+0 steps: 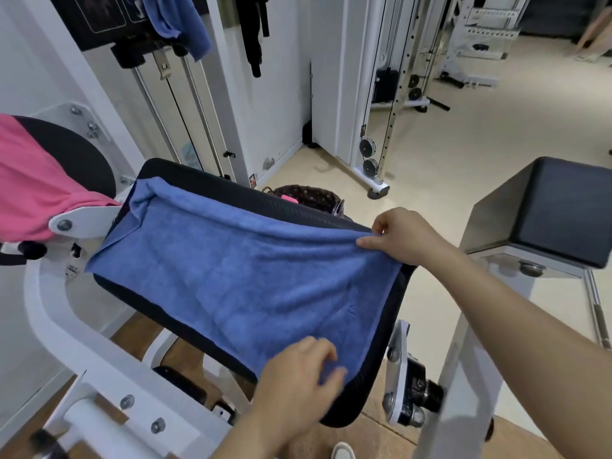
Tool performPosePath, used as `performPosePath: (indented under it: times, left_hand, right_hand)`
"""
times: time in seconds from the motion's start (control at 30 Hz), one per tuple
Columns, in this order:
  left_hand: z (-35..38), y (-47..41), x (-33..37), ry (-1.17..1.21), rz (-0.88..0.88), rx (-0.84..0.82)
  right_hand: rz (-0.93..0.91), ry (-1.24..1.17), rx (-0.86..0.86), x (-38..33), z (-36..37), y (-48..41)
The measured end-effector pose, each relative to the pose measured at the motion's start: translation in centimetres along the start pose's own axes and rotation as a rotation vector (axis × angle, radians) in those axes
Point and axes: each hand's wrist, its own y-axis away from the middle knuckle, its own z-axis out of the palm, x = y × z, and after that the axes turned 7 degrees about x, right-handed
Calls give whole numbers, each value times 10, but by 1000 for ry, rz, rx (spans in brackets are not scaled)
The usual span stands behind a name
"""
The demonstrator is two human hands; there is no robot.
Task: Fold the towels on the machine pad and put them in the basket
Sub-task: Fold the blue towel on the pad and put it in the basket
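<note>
A blue towel [238, 276] lies spread over the black machine pad [377, 402], its far edge rolled over. My right hand [402, 236] pinches the towel's far right corner. My left hand [298, 382] grips the near right corner at the pad's front edge. A pink towel [36, 180] hangs over another black pad at the left. Behind the pad, on the floor, stands a dark patterned basket [308, 195] with something pink inside; most of it is hidden.
White machine frame [59, 326] runs below and left of the pad. Another black pad [563, 207] on a white post stands at the right. A second blue cloth [182, 21] hangs on the weight stack behind. Beige floor [463, 144] stretches to the right.
</note>
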Motion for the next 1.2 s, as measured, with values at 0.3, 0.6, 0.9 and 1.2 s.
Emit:
performPosePath:
  times: [0.3,0.6,0.9,1.2]
  left_hand:
    - [29,4,7,-45,-33,4]
    - [16,3,21,-96,34,-198]
    - [-3,1,-20,247,-79,-21]
    - [-109,-61,-156,93,-299,368]
  right_hand:
    - [-137,111,160,15,10,-2]
    - [-167,333,178,22,11,3]
    - [-219,155,239,-14,11,10]
    - [-274,-45,82,-122,56,-45]
